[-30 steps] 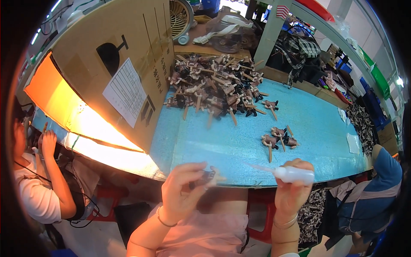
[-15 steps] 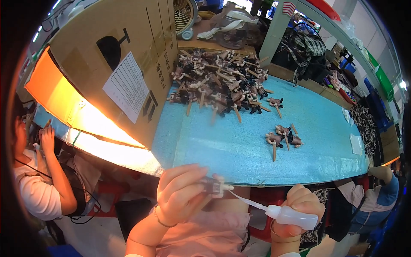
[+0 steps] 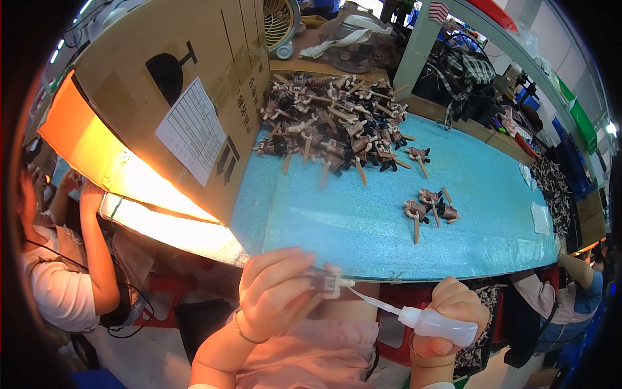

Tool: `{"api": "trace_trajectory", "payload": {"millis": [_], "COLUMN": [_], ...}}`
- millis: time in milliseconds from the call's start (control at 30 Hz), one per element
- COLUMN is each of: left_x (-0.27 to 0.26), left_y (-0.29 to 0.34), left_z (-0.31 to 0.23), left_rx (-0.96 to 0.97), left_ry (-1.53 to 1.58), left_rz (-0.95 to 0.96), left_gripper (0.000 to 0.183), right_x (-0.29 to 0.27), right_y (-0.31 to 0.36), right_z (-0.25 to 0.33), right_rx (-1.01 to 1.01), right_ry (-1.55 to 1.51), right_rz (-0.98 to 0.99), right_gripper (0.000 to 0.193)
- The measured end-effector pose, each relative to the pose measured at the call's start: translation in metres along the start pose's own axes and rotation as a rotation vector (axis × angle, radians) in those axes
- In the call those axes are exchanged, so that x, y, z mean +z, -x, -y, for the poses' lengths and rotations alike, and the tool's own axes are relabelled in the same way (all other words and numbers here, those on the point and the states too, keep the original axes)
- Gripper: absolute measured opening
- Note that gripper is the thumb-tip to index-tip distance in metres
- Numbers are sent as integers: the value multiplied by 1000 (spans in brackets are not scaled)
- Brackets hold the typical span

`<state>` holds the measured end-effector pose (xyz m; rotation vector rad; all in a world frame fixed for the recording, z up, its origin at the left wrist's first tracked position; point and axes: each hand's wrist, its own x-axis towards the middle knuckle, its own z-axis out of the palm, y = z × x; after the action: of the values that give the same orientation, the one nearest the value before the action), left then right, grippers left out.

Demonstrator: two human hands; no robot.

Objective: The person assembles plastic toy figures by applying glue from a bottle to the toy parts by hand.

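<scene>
My left hand (image 3: pixel 275 292) is closed around a small toy figure (image 3: pixel 327 283), dark and pale, just in front of the table's near edge. The fingers hide part of the figure, and its pale end points right. In my right hand (image 3: pixel 459 311) lies a white squeeze bottle (image 3: pixel 435 325) with a long thin nozzle. The nozzle tip comes close to the figure's pale end; I cannot tell whether they touch. Beyond my hands, three similar figures with flat wooden sticks (image 3: pixel 416 225) lie grouped on the blue table (image 3: pixel 311 233).
A large pile of similar figures (image 3: pixel 337 123) covers the table's far part. One figure (image 3: pixel 418 154) lies apart. A tall cardboard box (image 3: pixel 240 84) stands at left, with bright orange light beside it. People (image 3: pixel 71 279) sit at left and right. A fan (image 3: pixel 280 29) stands behind.
My hands hold nearly the same pose; the bottle has shifted slightly left. The person at left has raised an arm toward the orange-lit cardboard.
</scene>
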<state>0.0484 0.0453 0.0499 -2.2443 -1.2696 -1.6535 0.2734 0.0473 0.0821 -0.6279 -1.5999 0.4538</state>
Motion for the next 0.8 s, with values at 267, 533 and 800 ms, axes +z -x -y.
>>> {"api": "trace_trajectory", "payload": {"millis": [267, 533, 800], "left_x": [1, 1, 5], "left_y": [1, 3, 7], "left_z": [2, 6, 8], "left_rx": [-4, -34, -102], "left_ry": [-5, 78, 221], "left_rz": [-3, 3, -58], "left_gripper": [48, 48, 41], "right_x": [12, 7, 5], "right_y": [-3, 0, -2], "right_z": [13, 8, 4], "right_rx": [166, 77, 52], "right_ry": [-114, -82, -132], "right_rz": [-169, -86, 12], "right_gripper": [44, 52, 53]}}
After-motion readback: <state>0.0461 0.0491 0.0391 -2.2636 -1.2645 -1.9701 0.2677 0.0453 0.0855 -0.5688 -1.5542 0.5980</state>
